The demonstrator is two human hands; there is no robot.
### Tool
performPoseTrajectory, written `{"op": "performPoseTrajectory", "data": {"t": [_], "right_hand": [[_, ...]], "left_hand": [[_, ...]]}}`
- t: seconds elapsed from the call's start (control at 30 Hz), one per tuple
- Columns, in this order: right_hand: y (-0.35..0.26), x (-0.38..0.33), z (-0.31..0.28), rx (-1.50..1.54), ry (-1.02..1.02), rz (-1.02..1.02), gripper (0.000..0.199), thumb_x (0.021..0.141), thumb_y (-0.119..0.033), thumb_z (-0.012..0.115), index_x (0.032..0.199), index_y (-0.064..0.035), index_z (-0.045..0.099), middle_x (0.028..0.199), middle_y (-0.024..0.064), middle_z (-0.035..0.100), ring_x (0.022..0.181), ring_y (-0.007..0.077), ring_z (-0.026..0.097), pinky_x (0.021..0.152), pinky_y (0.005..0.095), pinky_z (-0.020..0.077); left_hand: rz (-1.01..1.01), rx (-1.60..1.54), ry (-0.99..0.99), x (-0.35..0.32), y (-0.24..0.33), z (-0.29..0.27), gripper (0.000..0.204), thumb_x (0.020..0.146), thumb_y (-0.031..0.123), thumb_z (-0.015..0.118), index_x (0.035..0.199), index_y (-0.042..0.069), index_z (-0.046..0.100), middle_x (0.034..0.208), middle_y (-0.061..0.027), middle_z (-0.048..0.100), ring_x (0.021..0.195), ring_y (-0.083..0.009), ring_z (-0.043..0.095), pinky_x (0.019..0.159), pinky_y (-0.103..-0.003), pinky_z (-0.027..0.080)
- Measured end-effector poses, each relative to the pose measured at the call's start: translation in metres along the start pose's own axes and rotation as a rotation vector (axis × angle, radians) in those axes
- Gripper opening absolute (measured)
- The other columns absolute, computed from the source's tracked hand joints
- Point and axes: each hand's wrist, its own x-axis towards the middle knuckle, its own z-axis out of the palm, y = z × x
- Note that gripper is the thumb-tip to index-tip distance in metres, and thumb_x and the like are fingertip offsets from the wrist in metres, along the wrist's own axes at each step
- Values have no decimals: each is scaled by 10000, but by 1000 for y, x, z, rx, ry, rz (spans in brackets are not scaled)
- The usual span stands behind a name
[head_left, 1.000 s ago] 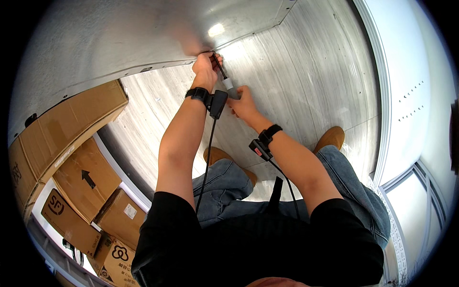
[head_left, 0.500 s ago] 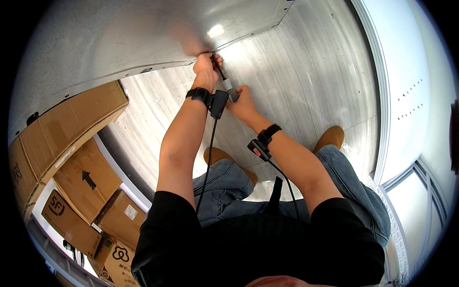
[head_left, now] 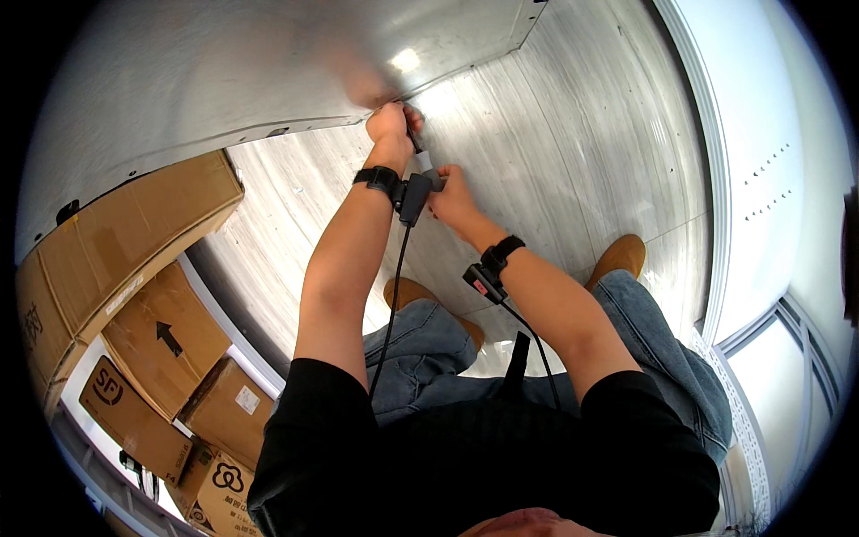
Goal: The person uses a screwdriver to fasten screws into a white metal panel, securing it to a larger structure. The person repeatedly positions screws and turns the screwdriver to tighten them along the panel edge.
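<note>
My left hand (head_left: pixel 390 123) is closed around the upper end of a slim dark tool with a pale grey section (head_left: pixel 421 157), its tip pressed at the joint where the grey metal wall (head_left: pixel 224 72) meets the pale floor (head_left: pixel 555 152). My right hand (head_left: pixel 452 194) grips the tool's lower end just below. Both wrists wear black bands with small devices and dangling cables. What the tool's tip touches is hidden behind my left hand.
Several brown cardboard boxes (head_left: pixel 116 242) are stacked at the left, some marked with arrows. My jeans-clad knees and tan shoes (head_left: pixel 619 255) rest on the ribbed floor. A white panel with small holes (head_left: pixel 769 179) and a window frame line the right side.
Both hands have stayed at the wall joint with the tool; only a slight shift of the hands is visible.
</note>
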Motion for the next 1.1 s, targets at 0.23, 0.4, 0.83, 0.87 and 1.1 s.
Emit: {"op": "performPoseTrajectory", "data": {"t": [0.23,0.4,0.83,0.87,1.1], "right_hand": [[14,-7,9,-91,68,-132,514,773,-67,666,1158,-5,332,946,170,533,846,271,572,741,359,461],[-3,-16,3,126,-90,110,502,795,-62,644,1188,-21,335,937,122,537,705,172,574,586,315,472],[-75,-57,-117,-78,-100,210,450,733,-116,625,1136,-34,442,882,97,543,640,154,548,570,316,454],[-90,-64,-136,-148,-97,232,431,730,-126,620,1122,-41,462,878,88,545,640,148,546,575,314,453],[-220,-166,-279,-501,-3,159,315,730,-219,596,1003,-80,523,795,49,532,548,132,503,515,288,411]], "left_hand": [[38,95,-15,-2,-2,-3,106,873,47,483,824,-37,526,708,-120,560,550,-213,566,468,-349,523],[64,228,-19,4,-1,-12,91,865,28,503,850,-57,532,741,-138,567,558,-228,576,470,-361,543],[-47,303,-219,-46,-4,24,112,857,88,509,877,-11,558,778,-118,642,558,-179,594,457,-303,498],[-61,298,-245,-55,-7,31,117,861,97,508,876,-6,563,796,-121,652,564,-177,599,462,-297,498],[-138,140,-766,-162,2,116,212,958,143,417,966,-11,563,870,-113,652,757,-191,623,709,-302,525]]}}
